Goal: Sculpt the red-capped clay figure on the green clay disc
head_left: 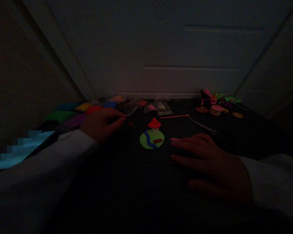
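Right hand: just right of the green disc, palm down, fingers spread; nothing visibly gripped.
Thin red strip: near side of disc, to its right, at a right fingertip.
Pink sliver: right of disc, long axis left-right, one end hidden by right fingers.
Green disc: left of right fingertips, right and slightly nearer than left fingertips. Right hand is closer. Roughly round, no clear long axis; blue band runs far-left to near-right, brown-red strips lie crosswise.
Mushroom house: upright at disc's far edge, red cap on pale stem.
Left hand: left of disc, thumb and index tips close; too dark to tell if anything is pinched.
Red scrap: between left fingertips and disc.
Scissors: beyond disc, right.
Pink stick: beyond disc, slightly right, long axis crosswise.
Clay packs: far left of disc.
Clay figures: far right of disc.
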Demonstrator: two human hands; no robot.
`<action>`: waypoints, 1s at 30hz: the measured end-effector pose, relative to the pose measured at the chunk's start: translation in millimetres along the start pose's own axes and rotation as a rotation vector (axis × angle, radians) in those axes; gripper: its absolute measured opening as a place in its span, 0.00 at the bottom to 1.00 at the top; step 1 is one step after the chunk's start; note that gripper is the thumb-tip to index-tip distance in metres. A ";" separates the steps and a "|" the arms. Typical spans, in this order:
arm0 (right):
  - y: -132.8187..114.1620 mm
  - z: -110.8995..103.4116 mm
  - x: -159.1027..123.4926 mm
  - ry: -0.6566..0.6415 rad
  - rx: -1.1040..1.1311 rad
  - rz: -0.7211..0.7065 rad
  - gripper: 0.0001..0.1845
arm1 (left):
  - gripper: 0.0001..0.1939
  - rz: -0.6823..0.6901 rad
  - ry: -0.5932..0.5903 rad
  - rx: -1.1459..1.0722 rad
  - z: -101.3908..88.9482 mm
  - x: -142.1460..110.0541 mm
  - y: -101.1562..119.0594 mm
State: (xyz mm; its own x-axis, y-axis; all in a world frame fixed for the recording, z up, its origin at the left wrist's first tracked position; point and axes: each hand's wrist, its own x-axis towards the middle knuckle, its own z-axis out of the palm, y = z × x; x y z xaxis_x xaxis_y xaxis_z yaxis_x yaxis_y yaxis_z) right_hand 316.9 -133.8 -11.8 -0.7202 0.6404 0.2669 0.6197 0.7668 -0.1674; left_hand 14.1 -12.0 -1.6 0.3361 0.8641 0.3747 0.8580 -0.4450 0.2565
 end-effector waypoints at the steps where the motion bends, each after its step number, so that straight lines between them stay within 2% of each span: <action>1: -0.3 0.0 -0.6 -0.029 -0.023 0.004 0.24 | 0.17 -0.002 -0.003 -0.001 -0.2 0.0 0.0; 4: -1.6 -1.1 -0.7 -0.082 -0.047 -0.005 0.24 | 0.17 -0.007 0.000 -0.008 -0.6 0.2 0.5; 10: -4.1 -4.9 -2.0 -0.111 0.000 -0.085 0.22 | 0.17 -0.015 -0.011 -0.015 -1.0 0.1 1.4; 18: 1.2 -2.5 -1.1 -0.024 0.088 -0.021 0.23 | 0.16 -0.009 -0.021 -0.025 -1.6 0.2 2.3; 24: 2.0 2.4 11.1 0.111 0.139 0.100 0.11 | 0.17 -0.018 -0.031 -0.040 -0.4 -0.2 2.1; 30: -6.1 4.8 24.4 0.047 0.114 0.158 0.08 | 0.17 -0.020 -0.019 -0.032 0.5 0.2 2.4</action>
State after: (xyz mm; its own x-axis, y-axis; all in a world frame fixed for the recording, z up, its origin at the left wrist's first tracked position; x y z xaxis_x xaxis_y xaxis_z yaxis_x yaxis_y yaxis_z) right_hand 294.0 -122.7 -8.8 -0.5995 0.7526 0.2725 0.6827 0.6585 -0.3166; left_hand 16.5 -12.7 -1.3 0.3262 0.8772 0.3524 0.8518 -0.4344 0.2927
